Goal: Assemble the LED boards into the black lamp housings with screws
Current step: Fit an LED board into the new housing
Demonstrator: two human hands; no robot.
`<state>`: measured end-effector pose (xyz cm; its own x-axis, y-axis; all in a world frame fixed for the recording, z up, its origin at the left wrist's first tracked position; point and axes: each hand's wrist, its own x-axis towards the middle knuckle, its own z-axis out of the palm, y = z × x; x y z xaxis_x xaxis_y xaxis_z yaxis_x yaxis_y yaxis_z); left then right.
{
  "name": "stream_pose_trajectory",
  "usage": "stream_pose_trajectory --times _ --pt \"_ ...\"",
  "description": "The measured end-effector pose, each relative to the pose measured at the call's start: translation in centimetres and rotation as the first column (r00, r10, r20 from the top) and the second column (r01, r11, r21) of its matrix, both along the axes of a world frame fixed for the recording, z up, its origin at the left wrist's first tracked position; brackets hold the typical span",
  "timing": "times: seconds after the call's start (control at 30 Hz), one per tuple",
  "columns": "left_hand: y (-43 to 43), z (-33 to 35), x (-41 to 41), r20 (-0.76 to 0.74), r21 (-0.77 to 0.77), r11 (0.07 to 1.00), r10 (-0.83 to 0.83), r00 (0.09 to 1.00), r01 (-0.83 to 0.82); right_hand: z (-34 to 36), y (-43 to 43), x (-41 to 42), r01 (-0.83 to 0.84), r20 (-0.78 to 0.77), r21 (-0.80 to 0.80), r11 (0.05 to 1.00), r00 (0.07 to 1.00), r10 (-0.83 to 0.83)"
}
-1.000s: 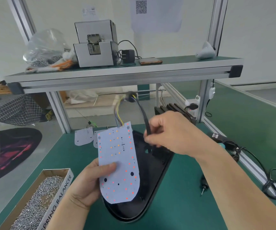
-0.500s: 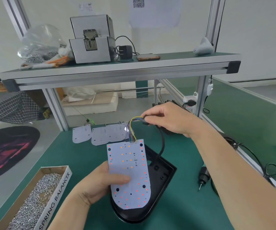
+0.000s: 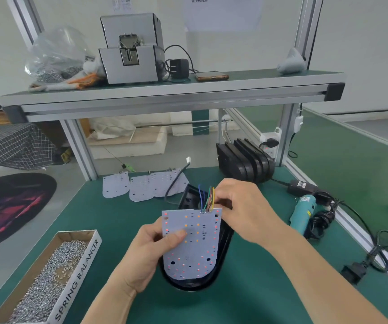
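At centre frame a white, round-ended LED board (image 3: 191, 242) is held just above a black plastic lamp housing (image 3: 188, 286), which lies on the green bench directly beneath it. The board's long axis runs from the top of the frame to the bottom, in line with the housing, wired flat end uppermost and rounded end lowest. The board's left edge is pinched by the left hand (image 3: 151, 251), thumb pressed on the face. The right hand (image 3: 242, 206), at the upper right corner, is curled with its fingertips closed on the coloured wires (image 3: 205, 198). Seating is judged to call for a straight lowering, wires tucked under. A cardboard box of silver screws (image 3: 48, 277) waits at lower left, nearer the left hand.
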<state>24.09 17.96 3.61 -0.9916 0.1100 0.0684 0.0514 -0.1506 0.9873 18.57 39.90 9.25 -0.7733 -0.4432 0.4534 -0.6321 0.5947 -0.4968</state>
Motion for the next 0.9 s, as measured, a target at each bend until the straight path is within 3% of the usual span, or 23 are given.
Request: stream_pose_trajectory --times 0.1,0.27,0.43,0.73,0.9 --pt "0.4 -0.2 0.4 -0.045 -0.028 0.999 -0.023 0.999 0.022 -0.7 0.2 0.1 0.028 0.087 -0.085 0.996 0.996 -0.021" --pt "0.9 0.1 0.9 -0.137 -0.073 0.992 -0.112 0.984 0.103 -0.7 1.0 -0.6 0.055 -0.063 -0.089 0.995 0.996 -0.061" --pt "0.9 1.0 1.3 -0.197 -0.174 0.976 -0.167 0.966 0.133 -0.2 1.9 -0.6 -0.105 0.288 -0.177 0.979 0.945 0.154" --pt "2.0 1.0 1.4 -0.163 -0.295 0.936 -0.247 0.955 0.191 -0.4 1.2 -0.8 -0.109 0.147 -0.046 0.993 0.983 0.114" --pt "1.7 0.7 1.3 -0.150 -0.388 0.901 -0.272 0.951 0.196 -1.4 1.2 -0.7 -0.100 0.149 0.012 0.995 0.984 0.097"
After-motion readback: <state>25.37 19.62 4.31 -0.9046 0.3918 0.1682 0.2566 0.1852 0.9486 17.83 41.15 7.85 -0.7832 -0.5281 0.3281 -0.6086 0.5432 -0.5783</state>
